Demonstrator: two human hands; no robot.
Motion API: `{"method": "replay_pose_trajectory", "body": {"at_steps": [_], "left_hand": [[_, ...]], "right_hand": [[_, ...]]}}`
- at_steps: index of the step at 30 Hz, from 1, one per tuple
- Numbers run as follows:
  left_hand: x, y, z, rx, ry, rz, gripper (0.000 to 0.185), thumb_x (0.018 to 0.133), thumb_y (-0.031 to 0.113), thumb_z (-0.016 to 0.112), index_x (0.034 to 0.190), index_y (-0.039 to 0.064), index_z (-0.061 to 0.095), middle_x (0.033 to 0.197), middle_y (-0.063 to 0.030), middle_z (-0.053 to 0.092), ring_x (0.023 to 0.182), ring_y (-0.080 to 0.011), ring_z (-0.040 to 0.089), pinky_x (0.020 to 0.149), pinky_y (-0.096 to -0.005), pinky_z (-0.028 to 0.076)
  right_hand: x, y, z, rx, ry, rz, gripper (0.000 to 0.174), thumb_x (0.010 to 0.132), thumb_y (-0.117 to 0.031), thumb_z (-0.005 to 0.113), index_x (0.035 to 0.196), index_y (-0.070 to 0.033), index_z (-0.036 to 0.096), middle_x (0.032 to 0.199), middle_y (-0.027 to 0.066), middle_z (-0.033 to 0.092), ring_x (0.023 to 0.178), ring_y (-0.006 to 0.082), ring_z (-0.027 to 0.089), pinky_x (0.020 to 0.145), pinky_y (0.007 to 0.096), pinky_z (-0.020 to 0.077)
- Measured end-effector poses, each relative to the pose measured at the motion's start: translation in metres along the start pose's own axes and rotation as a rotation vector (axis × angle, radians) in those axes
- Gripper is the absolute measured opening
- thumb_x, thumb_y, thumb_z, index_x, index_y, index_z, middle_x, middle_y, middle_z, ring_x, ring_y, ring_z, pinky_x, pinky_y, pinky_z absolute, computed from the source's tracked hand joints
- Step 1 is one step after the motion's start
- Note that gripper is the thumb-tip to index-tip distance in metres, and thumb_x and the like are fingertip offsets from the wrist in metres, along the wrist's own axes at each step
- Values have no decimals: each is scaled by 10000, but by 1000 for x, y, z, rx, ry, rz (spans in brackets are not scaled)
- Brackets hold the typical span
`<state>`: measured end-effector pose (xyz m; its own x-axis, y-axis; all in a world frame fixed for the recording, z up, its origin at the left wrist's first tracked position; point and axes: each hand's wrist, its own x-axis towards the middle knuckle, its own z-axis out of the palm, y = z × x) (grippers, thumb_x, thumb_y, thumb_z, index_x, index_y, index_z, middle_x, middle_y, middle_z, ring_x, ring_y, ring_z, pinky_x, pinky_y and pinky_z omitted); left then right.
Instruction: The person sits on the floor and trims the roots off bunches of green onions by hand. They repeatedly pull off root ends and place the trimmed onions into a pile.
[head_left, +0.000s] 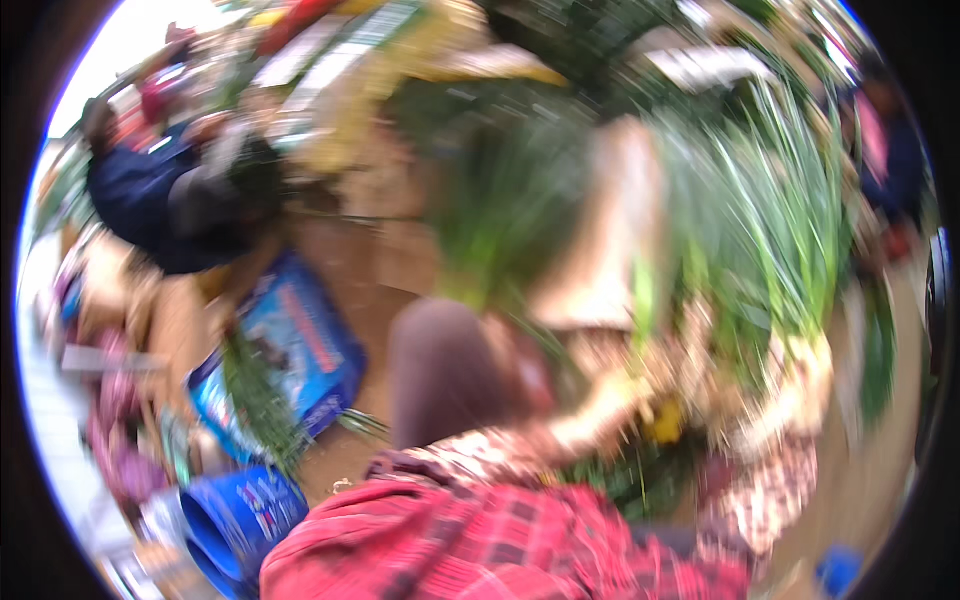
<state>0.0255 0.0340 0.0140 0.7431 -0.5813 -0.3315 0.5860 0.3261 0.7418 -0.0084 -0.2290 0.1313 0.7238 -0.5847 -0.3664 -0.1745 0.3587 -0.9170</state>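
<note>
The picture is heavily blurred. My left hand (626, 390) reaches in among pale root ends below upright green stalks (645, 292); whether it grips them cannot be told. Farther right, my right hand (802, 375) is closed around the pale base of a bunch of long green onion-like stalks (795, 225), whose leaves point up and away. Between the hands lies a yellow item (662, 420), too blurred to name, with green leaves (637, 472) under it. Another bunch of green stalks (495, 225) stands beyond my knee.
A blue printed sack (315, 337) lies at the left with loose green stalks (259, 390) on it. Nearer stands a tipped blue bucket (247, 517). A person in dark blue clothes (150, 187) is at the upper left, another person (889, 150) at the far right. A small blue object (838, 570) lies lower right.
</note>
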Motion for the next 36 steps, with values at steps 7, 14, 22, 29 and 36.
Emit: {"method": "replay_pose_trajectory", "body": {"at_steps": [7,14,22,29,36], "left_hand": [[-7,-41,21,-27,-127,-343,215,901,143,561,1069,16,604,659,15,580,435,-38,404,380,-174,289],[-11,-63,25,81,22,-365,204,910,107,537,1064,0,618,625,-12,573,402,-30,367,361,-169,260],[-6,-56,31,136,37,-377,203,907,97,552,1069,-8,617,612,-15,571,395,-30,362,364,-163,264],[-3,-53,26,20,7,-453,193,896,87,568,1065,-1,600,604,-24,566,392,-44,384,360,-171,290],[-2,-51,31,301,-2,-396,183,877,221,648,918,43,665,704,-68,671,467,-79,567,387,-181,400]], "right_hand": [[2,139,-130,-1522,485,132,236,878,-234,603,1022,-61,674,928,75,669,827,174,618,707,316,493],[-57,156,-200,-188,686,-292,133,859,-65,606,967,-13,665,792,52,679,631,95,609,525,209,463],[-32,221,-121,-1378,257,403,464,786,-517,618,965,-96,695,928,133,671,827,251,642,751,398,504],[-55,171,-99,-709,480,-341,199,807,-269,680,775,-72,674,575,33,611,444,111,546,414,286,453],[-89,160,-25,-2341,511,-278,203,905,-120,525,712,-80,572,582,68,582,436,157,533,389,304,441]]}}
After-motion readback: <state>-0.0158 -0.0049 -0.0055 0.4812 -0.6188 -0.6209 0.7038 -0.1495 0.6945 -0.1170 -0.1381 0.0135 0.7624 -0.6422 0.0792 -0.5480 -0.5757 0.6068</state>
